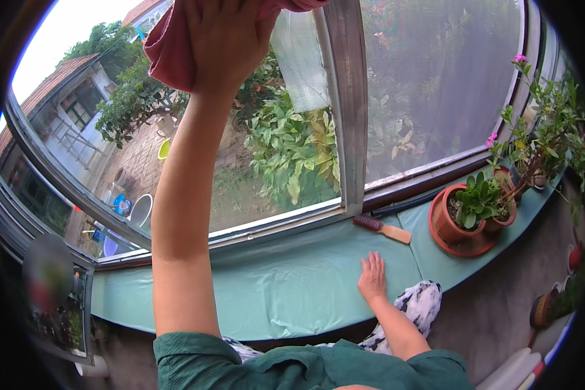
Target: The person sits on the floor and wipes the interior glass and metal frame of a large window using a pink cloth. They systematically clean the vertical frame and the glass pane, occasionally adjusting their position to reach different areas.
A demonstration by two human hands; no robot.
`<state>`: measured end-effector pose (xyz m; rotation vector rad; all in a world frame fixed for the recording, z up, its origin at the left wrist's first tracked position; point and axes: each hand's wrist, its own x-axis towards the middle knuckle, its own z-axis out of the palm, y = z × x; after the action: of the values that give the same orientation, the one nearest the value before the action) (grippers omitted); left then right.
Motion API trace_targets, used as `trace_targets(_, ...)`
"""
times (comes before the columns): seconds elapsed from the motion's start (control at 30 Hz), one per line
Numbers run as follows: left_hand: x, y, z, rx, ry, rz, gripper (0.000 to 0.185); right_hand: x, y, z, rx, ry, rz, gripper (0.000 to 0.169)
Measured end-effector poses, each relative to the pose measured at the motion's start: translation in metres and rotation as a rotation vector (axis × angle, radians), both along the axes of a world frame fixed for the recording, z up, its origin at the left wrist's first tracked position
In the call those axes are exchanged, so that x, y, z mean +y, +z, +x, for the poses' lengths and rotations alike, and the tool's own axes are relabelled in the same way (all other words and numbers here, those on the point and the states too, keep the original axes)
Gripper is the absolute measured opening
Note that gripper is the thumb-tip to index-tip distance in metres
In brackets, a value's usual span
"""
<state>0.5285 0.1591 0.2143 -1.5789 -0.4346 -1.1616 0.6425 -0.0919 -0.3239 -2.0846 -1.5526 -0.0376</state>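
My left hand (229, 41) is raised at the top of the view, pressing a dark red cloth (170, 53) against or close to the window pane (229, 185). Part of the cloth is cut off by the picture's top edge. My right hand (373, 278) lies palm down on the green covering of the window ledge (253, 287), fingers together and holding nothing. Just beyond its fingertips, a brush with a wooden handle (395, 234) and dark red bristles lies on the ledge against the window frame (346, 97).
Potted plants (456, 219) in terracotta pots stand on the ledge to the right, one pot in an orange-red saucer (441, 243). A flowering plant (541, 141) spreads beyond them. My knee (421, 297) rests at the ledge's front edge. A white pot (92, 366) is at lower left.
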Motion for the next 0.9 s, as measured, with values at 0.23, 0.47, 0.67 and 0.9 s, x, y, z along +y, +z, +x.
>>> trace_targets(0.23,0.014,-0.091,-0.004,0.098,-0.070,-0.188,0.036,0.000,0.004,-0.001,0.019,0.012,-0.026,0.041)
trace_targets(0.47,0.010,-0.220,-0.007,0.283,-0.166,-0.446,0.038,0.001,0.006,-0.001,0.018,0.006,-0.028,0.043)
trace_targets(0.67,0.021,-0.349,-0.015,0.483,-0.282,-0.622,0.043,0.001,0.000,-0.001,-0.029,0.001,-0.038,0.041)
trace_targets(0.9,0.014,-0.408,-0.032,0.738,-0.413,-1.119,0.045,-0.003,0.004,-0.001,-0.031,-0.011,-0.039,0.040)
